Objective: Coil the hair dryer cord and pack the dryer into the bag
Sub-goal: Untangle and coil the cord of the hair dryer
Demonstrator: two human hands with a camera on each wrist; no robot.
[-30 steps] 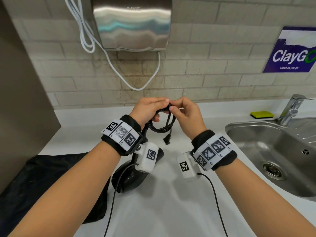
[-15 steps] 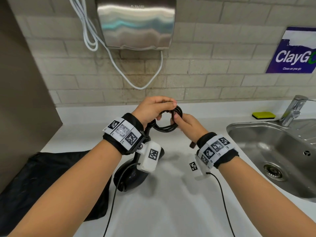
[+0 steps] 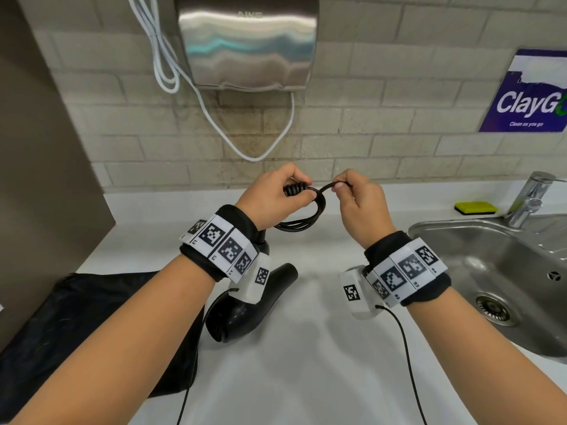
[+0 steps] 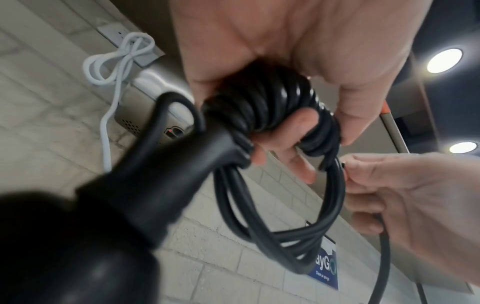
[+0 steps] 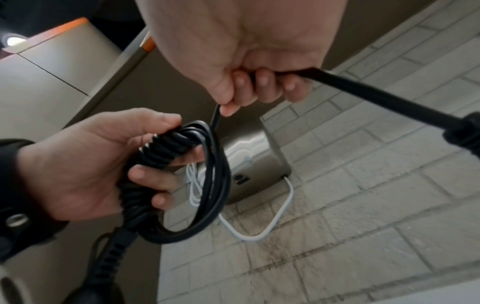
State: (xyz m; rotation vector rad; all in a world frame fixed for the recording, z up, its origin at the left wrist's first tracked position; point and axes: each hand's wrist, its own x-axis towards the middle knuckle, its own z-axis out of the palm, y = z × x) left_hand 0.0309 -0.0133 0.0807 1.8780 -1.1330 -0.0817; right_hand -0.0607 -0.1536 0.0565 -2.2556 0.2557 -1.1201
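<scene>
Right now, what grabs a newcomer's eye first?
The black cord coiled between both raised hands at centre: left hand grips the bundle, right hand pinches the loose end. Below them the hair dryer lies on the white counter, the black bag at left.

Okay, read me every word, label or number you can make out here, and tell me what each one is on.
"ClayG", cut off by the frame edge: blue wall sign.
"Clean as you go": small line lower on the same sign.
"NIKE", faint and uncertain: embossed on the steel hand dryer.
Small characters under the square codes on the left wristband and right wristband: too small to read.
</scene>
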